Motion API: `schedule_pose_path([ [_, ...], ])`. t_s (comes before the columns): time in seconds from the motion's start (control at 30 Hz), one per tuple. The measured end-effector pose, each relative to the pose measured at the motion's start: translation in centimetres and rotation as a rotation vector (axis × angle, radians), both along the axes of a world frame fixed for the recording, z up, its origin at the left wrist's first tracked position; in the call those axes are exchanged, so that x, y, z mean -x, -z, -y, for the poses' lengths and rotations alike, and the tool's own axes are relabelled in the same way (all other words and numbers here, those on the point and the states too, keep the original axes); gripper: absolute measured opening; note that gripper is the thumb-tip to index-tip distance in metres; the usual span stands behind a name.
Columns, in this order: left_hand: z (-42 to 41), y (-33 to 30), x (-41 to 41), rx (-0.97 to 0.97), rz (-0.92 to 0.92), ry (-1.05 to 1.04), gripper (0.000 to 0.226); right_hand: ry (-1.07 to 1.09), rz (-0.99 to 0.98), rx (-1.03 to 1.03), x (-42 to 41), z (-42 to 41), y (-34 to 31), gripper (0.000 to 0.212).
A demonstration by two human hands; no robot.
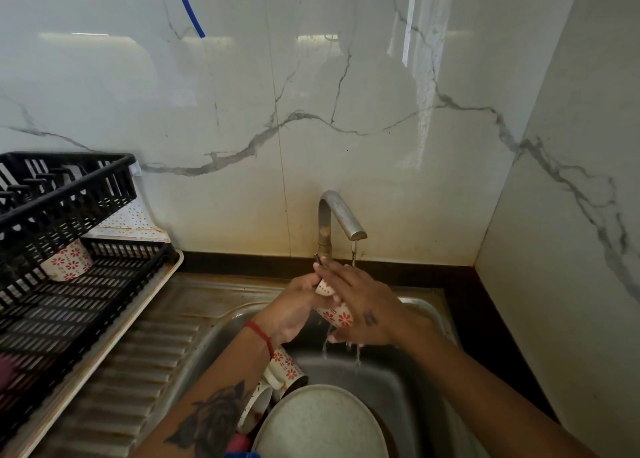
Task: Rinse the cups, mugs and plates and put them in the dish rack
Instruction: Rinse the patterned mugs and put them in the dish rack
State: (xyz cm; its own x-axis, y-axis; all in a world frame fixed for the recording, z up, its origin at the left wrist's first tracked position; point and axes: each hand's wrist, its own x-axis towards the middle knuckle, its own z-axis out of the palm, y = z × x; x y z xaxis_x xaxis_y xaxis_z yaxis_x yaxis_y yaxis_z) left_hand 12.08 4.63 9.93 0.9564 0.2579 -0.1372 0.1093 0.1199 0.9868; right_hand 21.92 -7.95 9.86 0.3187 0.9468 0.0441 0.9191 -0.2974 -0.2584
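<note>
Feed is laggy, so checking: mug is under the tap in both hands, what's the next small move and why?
Probably turn the mug a little under the tap's stream. Both the left hand and right hand hold it, and water is dripping off into the sink. Then it can join the mug in the dish rack.

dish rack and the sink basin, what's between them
In the head view, only the ribbed steel drainboard lies between the dish rack and the sink basin; nothing stands on that stretch.
</note>
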Motion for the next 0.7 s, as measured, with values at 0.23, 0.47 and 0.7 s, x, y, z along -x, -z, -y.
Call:
schedule_pose_path([
  [0.23, -0.3, 0.0, 0.4, 0.096, 0.078, -0.029, 0.043, 0.144, -0.875, -0.038, -3.7, 0.8, -2.7, 0.097],
  [0.47, -0.8, -0.3, 0.6, 0.017, -0.056, 0.075, 0.050, 0.216, -0.346, -0.160, -1.4, 1.1, 0.5, 0.111],
  [0.7, 0.3, 0.4, -0.1, -0.056, -0.070, -0.018, 0.028, 0.038, 0.042, -0.081, 0.4, 0.6, 1.8, 0.111],
])
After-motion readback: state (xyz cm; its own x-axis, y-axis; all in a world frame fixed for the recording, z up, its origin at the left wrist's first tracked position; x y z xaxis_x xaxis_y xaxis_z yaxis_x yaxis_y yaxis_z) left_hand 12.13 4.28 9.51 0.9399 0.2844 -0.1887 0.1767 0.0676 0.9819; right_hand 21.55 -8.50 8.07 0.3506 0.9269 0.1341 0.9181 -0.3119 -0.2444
